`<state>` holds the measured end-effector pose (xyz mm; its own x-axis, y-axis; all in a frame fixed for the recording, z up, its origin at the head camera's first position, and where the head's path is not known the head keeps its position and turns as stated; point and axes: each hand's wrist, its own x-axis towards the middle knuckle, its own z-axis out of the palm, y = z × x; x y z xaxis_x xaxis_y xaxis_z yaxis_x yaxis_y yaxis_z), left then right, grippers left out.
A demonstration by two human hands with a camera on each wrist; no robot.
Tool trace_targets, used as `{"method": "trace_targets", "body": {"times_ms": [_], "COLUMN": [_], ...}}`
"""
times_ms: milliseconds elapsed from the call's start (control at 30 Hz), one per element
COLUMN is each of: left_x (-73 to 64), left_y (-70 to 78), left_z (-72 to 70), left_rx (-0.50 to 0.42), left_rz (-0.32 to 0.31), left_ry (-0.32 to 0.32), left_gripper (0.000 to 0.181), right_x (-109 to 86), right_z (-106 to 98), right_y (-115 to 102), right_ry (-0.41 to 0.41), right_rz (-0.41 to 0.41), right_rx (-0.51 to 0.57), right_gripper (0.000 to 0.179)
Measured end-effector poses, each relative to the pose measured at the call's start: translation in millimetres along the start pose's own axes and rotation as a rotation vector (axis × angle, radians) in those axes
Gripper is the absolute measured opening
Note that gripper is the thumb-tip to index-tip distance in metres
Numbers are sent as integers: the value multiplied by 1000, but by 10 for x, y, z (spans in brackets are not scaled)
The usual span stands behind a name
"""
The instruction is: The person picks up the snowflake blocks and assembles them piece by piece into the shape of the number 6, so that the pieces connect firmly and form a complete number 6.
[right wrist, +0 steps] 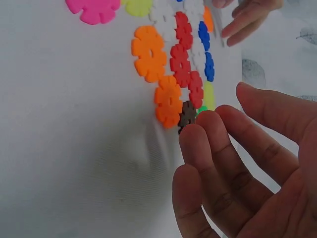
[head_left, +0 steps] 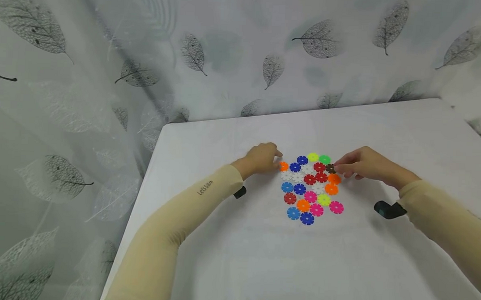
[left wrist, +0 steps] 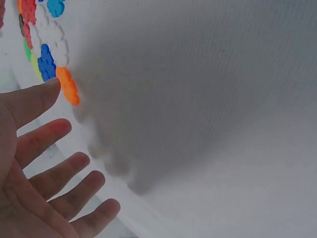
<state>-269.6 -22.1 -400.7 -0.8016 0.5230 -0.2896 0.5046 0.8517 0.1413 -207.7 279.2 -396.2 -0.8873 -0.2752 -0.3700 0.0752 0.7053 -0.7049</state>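
Note:
Flat notched plastic discs, like snowflake building pieces, lie in a close cluster on the white table. My left hand (head_left: pixel 263 157) is at the cluster's left edge with its fingers spread. In the left wrist view its thumb tip is right at an orange disc (left wrist: pixel 68 86), beside a blue disc (left wrist: pixel 47 62). My right hand (head_left: pixel 365 163) is at the right edge, fingers loosely bent and thumb apart from them. Its fingertips overlap a brown disc (right wrist: pixel 187 114) in the right wrist view, near an orange disc (right wrist: pixel 168 101) and red discs (right wrist: pixel 181 65). Nothing shows between its fingers.
Nearer the front of the cluster lie pink (head_left: pixel 336 207), dark blue (head_left: pixel 307 218) and light blue (head_left: pixel 293 213) discs. The white-covered table (head_left: pixel 283 268) extends around them. A leaf-patterned curtain (head_left: pixel 227 78) hangs behind and to the left.

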Motion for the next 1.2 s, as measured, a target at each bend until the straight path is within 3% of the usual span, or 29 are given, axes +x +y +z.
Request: {"method": "trace_targets", "body": {"times_ms": [267, 567, 800, 967, 1100, 1200], "left_x": [-14, 6, -12, -35, -52, -73], "left_y": [38, 65, 65, 54, 26, -12], "left_z": [63, 66, 78, 101, 132, 124], "left_rx": [18, -11, -92, -132, -155, -225], "left_rz": [-18, 26, -4, -20, -23, -36], "left_ry": [0, 52, 140, 170, 178, 192], "left_gripper": [44, 34, 25, 24, 25, 24], "right_x": [-35, -93, -106, -125, -133, -150], "right_z": [125, 201, 291, 364, 446, 496], "right_y": [3, 6, -13, -27, -50, -83], "right_ry": [-48, -34, -39, -57, -47, -21], "right_rz": [-20, -20, -52, -90, -93, -82], "right_rx": [-38, -57, -37, -46, -93, -158], "right_gripper": [36, 31, 31, 31, 29, 30]}}
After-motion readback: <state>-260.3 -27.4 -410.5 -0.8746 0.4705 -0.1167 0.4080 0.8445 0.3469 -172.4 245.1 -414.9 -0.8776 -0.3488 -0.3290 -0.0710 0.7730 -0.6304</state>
